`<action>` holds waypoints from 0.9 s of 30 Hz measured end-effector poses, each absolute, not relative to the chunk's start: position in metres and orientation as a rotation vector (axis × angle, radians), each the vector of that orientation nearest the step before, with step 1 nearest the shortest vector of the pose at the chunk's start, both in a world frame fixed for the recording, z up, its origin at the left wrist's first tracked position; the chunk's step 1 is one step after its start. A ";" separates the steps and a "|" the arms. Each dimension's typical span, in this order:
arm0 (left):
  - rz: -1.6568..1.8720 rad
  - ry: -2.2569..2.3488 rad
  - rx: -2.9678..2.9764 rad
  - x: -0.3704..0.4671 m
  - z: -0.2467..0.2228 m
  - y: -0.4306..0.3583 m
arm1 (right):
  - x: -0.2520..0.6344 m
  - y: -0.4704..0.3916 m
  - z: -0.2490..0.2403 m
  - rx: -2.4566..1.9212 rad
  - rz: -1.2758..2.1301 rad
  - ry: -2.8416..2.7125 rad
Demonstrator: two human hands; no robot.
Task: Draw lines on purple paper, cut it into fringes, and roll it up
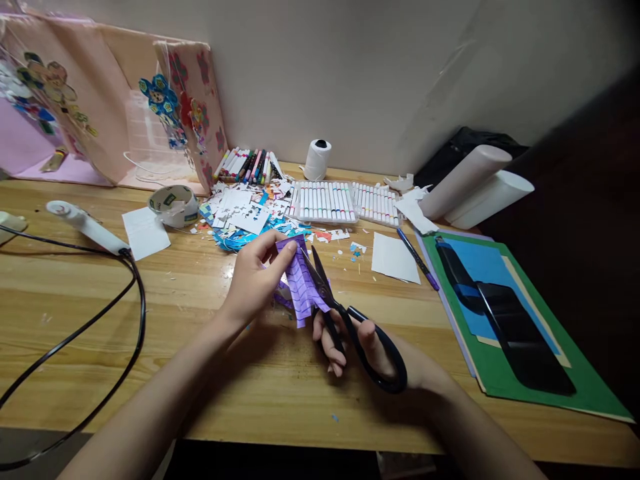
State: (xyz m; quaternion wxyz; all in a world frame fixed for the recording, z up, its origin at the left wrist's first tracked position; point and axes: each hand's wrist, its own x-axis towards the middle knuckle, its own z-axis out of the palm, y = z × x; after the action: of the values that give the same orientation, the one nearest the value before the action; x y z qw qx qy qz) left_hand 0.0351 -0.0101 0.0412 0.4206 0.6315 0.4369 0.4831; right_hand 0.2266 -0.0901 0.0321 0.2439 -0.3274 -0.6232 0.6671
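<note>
While the left hand (261, 272) pinches the purple paper (299, 283) near its far end, thumb on top, the right hand (379, 355) grips the black scissors (327, 293) by the handles. The paper is in the middle of the scene, above the tabletop (235, 407), with the slightly parted blades at its right edge. It looks light, thin and easily creased or torn, so a flat pinch at the far end, away from the blades, should suit it. The scissors look stiff and smooth, best held by their loops.

Farther off lie scraps (250, 217), with loose markers (250, 165) behind them, cased markers (325, 202) to the right and a thread spool (317, 160) beyond. At left are a tape roll (187, 210), a white sheet (145, 237) and a pink box (100, 93) at the far side; at right, a pen (418, 260) and a green board (595, 395).

Whether the paper's dark lines are drawn or cut is hard to tell. The left hand's other fingers are mostly behind the paper, and something purple beneath it is unclear. The black object (525, 340) on the board is uncertain too. Both forearms and the box are cut off by the frame.
</note>
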 end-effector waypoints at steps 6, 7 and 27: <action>1.239 0.988 1.400 0.038 0.044 -0.012 | 0.225 -0.091 0.035 -0.908 1.814 -1.699; 1.206 0.977 1.395 0.038 0.045 -0.014 | 0.225 -0.091 0.036 -0.915 1.791 -1.714; 0.879 0.923 1.329 0.047 0.046 -0.020 | 0.217 -0.091 0.015 -1.037 1.598 -1.600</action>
State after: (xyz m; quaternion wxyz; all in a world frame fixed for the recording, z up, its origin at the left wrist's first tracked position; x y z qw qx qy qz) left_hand 0.0466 -0.0204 0.0464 0.6051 0.5746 0.3991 0.3799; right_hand 0.2174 -0.0911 0.0147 0.3211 -0.3947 -0.6092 0.6082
